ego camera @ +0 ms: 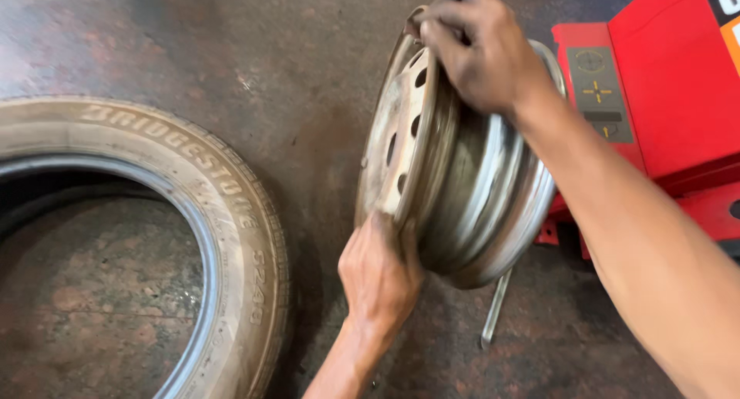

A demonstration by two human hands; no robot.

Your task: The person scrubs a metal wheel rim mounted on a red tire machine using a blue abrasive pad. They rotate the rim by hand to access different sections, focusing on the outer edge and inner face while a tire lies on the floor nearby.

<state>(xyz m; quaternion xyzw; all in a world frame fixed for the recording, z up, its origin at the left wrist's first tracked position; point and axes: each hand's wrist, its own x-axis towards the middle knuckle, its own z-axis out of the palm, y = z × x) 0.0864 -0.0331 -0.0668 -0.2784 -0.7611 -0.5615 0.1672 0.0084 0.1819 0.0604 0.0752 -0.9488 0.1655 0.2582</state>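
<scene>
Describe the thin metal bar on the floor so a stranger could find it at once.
Start at the red machine on the right, then drop to the bare steel wheel rim held upright by the left hand and right hand. The metal bar lies on the floor below it, the only slim straight thing, unlike the round tyre.

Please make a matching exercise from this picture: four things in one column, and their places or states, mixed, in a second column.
1. bare silver steel wheel rim
2. worn black rubber tyre
3. thin grey metal bar
4. red machine

a. lying flat on the floor at left
b. at the far right edge
c. upright on edge, held by left hand and right hand
d. on the floor beneath the rim

Pairs: 1-c, 2-a, 3-d, 4-b
</scene>
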